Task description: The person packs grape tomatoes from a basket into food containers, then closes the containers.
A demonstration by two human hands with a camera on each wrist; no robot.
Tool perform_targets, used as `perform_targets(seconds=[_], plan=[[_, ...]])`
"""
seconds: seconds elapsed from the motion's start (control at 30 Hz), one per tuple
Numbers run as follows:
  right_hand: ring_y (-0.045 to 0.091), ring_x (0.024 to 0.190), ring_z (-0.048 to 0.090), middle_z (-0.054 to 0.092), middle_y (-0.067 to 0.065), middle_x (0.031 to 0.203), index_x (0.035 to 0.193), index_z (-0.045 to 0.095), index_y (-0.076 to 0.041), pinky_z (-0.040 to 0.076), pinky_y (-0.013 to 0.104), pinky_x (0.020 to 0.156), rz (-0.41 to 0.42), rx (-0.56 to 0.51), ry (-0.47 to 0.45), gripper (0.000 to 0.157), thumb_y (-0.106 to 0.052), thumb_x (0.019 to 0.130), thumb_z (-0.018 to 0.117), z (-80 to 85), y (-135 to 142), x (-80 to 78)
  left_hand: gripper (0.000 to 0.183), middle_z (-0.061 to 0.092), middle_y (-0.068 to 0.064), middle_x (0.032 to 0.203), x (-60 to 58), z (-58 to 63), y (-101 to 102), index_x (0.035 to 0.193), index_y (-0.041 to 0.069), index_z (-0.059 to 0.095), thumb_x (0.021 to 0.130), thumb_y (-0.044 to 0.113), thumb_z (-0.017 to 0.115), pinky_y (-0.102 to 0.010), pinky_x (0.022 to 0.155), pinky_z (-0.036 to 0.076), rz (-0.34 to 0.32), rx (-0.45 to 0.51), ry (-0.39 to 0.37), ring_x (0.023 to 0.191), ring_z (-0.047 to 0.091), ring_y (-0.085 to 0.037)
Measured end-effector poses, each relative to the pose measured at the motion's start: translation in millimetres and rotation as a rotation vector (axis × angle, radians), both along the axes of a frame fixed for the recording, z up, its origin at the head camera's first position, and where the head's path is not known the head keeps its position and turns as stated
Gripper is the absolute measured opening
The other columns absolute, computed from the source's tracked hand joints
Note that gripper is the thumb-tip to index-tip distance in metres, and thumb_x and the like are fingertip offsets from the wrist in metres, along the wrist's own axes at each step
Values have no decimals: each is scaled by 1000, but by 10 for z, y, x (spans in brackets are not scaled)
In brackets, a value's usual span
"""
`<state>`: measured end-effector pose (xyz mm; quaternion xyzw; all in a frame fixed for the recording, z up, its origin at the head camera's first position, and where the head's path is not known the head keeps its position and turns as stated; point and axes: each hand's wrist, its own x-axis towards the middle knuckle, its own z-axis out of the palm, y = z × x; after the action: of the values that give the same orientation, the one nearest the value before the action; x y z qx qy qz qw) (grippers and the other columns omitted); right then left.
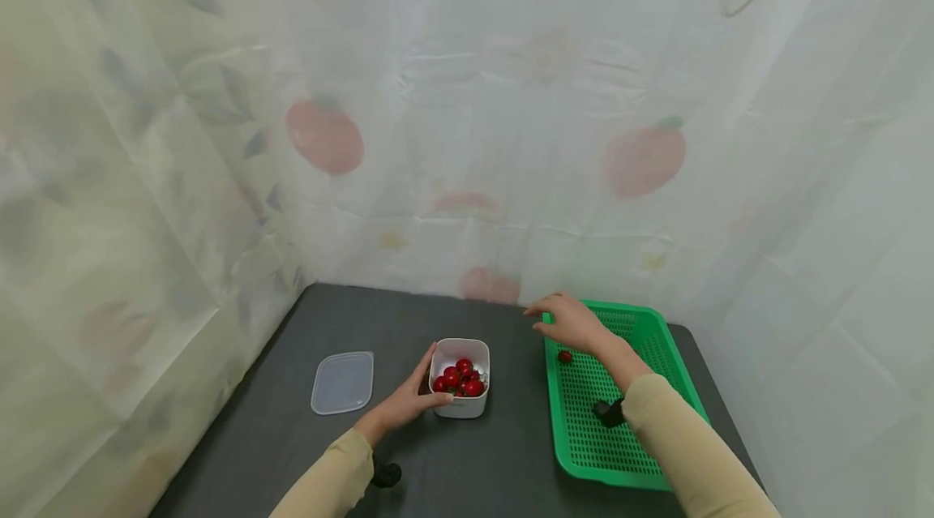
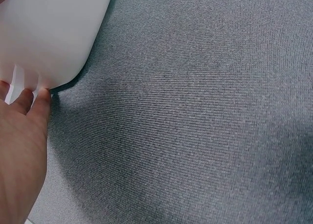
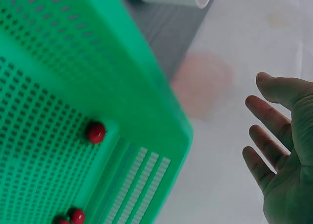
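Observation:
A white square container [image 1: 461, 407] stands on the dark table with several cherry tomatoes [image 1: 464, 377] inside. My left hand [image 1: 403, 406] holds it at its near left corner, thumb along the front rim and fingers against the left side. In the left wrist view, fingertips [image 2: 43, 98] press on the container's white wall [image 2: 54, 35]. Above the far left part of a green perforated basket [image 1: 558, 437] is my right hand [image 1: 572, 325], fingers spread and nothing in them. A cherry tomato [image 3: 95, 132] lies in the basket, with more red ones [image 3: 77, 215] at the right wrist view's bottom edge.
A translucent lid [image 1: 343, 383] lies flat on the table, left of the container. Behind the table [image 1: 511, 453] hangs a pale curtain [image 1: 467, 129] with fruit prints, and similar sheets flank both sides.

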<state>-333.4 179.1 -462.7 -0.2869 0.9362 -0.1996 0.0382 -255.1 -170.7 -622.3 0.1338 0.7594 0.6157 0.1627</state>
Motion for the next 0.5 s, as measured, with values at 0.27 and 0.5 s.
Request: perform_targets(seconds=[0.27,0.5], plan=[[35,131,48,66,4,128,129,72,-15,46,55,100,-33,-19,-27,29,-18,100,68,-46,308,-7,105,10,-17,169,13,-1,0,166,23,-4,95,28,74,-58,117,26,7,4,2,152,18,-41],[43,133,47,69,10,126,129,71,-7,43,58,102,-70,11,-54,30,-14,100,68,-186,471,-11,105,10,-17,169,18,-13,-3,166,27,-4,95,27,74,-57,117,27,7,14,-9,151,20,-40]])
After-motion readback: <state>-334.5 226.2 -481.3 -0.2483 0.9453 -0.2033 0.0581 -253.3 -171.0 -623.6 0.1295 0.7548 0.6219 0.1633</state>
